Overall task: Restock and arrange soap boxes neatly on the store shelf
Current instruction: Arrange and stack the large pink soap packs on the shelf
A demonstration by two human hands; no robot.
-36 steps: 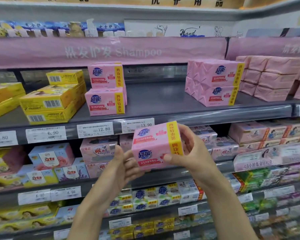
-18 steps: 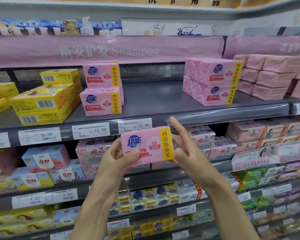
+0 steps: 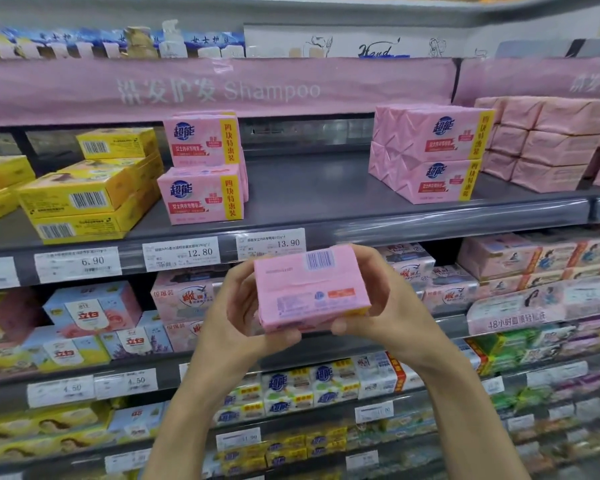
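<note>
Head view, looking forward at the shelves: I have the pink soap box (image 3: 310,289) between both hands in front of the price-tag rail, below the grey shelf (image 3: 312,183) it belongs on. A second ago its printed front, with the blue logo and the yellow strip, faced me; half a second ago I had it level with that front still showing. Now I have rolled it over, so the barcode panel and the small print face me, and the yellow strip shows only as a sliver at the lower right edge. My left hand (image 3: 243,306) is curled round the left end, thumb along the bottom edge near me and fingers behind, closed on the box. My right hand (image 3: 385,299) wraps the right end, fingers over the top corner and thumb under, likewise closed on it, with nothing else in either hand. I judge the turn was a step in orienting the box, since the two stacks already up there, the left pink stack (image 3: 203,168) and the right pink stack (image 3: 433,154), all show logo fronts outward. So this box still needs its logo face brought toward the aisle before it goes into the wide bare gap between those stacks. It has not reached the shelf yet; the lift and the placing are still ahead.
</note>
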